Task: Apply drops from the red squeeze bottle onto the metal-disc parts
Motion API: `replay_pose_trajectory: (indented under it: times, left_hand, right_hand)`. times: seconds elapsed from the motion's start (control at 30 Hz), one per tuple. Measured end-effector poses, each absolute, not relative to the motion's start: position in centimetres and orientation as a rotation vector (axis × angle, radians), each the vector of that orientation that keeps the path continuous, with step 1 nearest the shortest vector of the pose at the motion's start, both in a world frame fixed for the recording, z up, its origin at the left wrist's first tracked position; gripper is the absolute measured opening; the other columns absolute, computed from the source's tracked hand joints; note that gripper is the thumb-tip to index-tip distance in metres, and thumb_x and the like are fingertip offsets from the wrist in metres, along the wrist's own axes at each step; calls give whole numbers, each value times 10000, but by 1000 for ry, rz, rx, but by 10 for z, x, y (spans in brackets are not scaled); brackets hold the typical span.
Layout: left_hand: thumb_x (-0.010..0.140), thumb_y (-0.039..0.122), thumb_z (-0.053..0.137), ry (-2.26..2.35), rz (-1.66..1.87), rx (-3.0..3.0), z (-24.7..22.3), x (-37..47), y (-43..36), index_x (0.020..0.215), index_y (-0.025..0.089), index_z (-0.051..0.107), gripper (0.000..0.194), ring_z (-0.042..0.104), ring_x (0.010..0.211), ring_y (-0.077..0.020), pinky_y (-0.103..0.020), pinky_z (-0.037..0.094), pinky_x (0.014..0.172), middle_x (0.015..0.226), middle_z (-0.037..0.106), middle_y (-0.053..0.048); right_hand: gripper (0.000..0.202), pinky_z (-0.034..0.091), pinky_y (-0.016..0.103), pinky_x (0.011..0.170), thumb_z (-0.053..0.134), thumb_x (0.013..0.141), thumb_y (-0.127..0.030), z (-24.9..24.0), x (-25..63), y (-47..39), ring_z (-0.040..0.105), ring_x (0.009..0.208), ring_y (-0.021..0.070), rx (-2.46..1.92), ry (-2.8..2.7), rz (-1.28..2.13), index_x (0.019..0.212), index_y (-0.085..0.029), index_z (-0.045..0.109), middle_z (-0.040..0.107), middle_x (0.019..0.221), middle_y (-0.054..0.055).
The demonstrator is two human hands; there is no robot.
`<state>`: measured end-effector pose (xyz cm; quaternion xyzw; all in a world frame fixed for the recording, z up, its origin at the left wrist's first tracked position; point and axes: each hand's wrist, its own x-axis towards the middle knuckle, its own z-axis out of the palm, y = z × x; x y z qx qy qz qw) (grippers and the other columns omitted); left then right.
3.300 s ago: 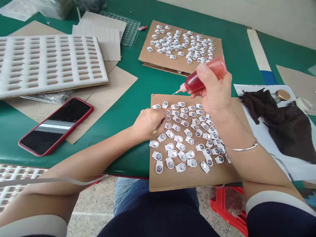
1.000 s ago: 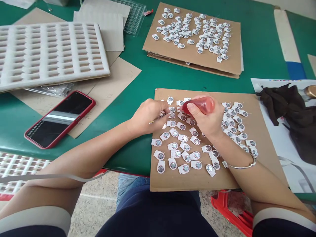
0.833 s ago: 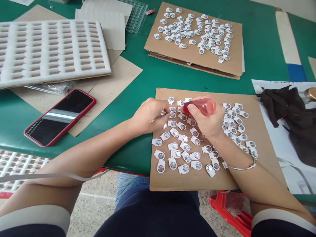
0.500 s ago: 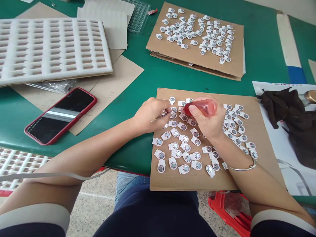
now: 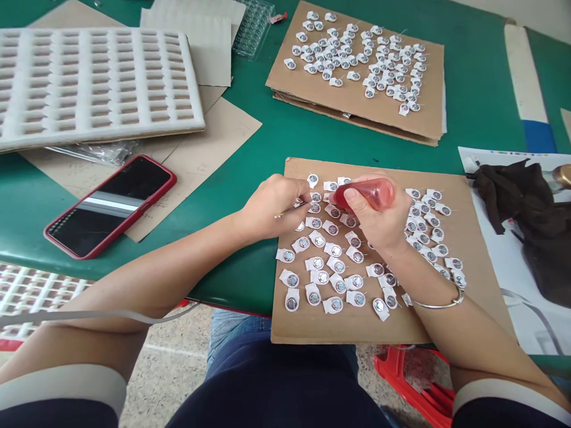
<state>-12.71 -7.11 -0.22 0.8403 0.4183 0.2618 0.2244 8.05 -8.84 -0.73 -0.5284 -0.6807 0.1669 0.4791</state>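
Change: bottle (image 5: 368, 194) lowered from mid-air onto parts (image 5: 328, 261).
Right hand (image 5: 381, 220): clamped on bottle, over card (image 5: 464, 238) top rows.
Left hand (image 5: 272, 208): pinching tweezers (image 5: 291, 209).
Risk: over-squeeze floods neighbouring parts; wrist may sweep them.

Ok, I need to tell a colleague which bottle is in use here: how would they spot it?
On the green table, find the near cardboard sheet dotted with small white parts. Above its upper rows, the right hand holds a small red squeeze bottle, the only red translucent thing on that sheet.
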Motion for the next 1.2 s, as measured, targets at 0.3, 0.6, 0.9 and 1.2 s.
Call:
replay_pose_trajectory:
  times: [0.3, 0.6, 0.9, 1.2]
  left_hand:
    - [718, 178, 566, 1189, 704, 2291, -2, -126, -71, 704, 150, 638, 79, 550, 533, -103, -218, 348, 491, 637, 646, 0]
    - [697, 161, 569, 1186, 727, 2227, -2, -126, -70, 698, 147, 643, 76, 548, 530, -102, -206, 349, 479, 614, 639, 4]
    - [687, 163, 563, 1187, 726, 2180, 0, -126, -69, 675, 147, 639, 78, 533, 520, -96, -202, 341, 470, 601, 629, 6]
    - [686, 166, 573, 1181, 743, 2191, -3, -127, -68, 674, 151, 640, 70, 533, 516, -95, -207, 335, 472, 590, 625, 14]
  right_hand:
    - [168, 525, 364, 764, 679, 730, -348, -7, 80, -89, 620, 806, 166, -1269, -1667, 415, 833, -231, 616, 649, 863, 20]
    - [174, 520, 357, 779, 691, 718, -332, -8, 80, -89, 624, 817, 162, -1277, -1653, 444, 835, -220, 625, 654, 873, 26]
    - [189, 524, 370, 783, 688, 725, -335, -9, 80, -89, 631, 830, 172, -1269, -1664, 460, 862, -224, 619, 651, 885, 31]
    - [182, 520, 361, 756, 709, 707, -303, -9, 78, -88, 627, 810, 169, -1209, -1680, 419, 845, -227, 618, 651, 852, 29]
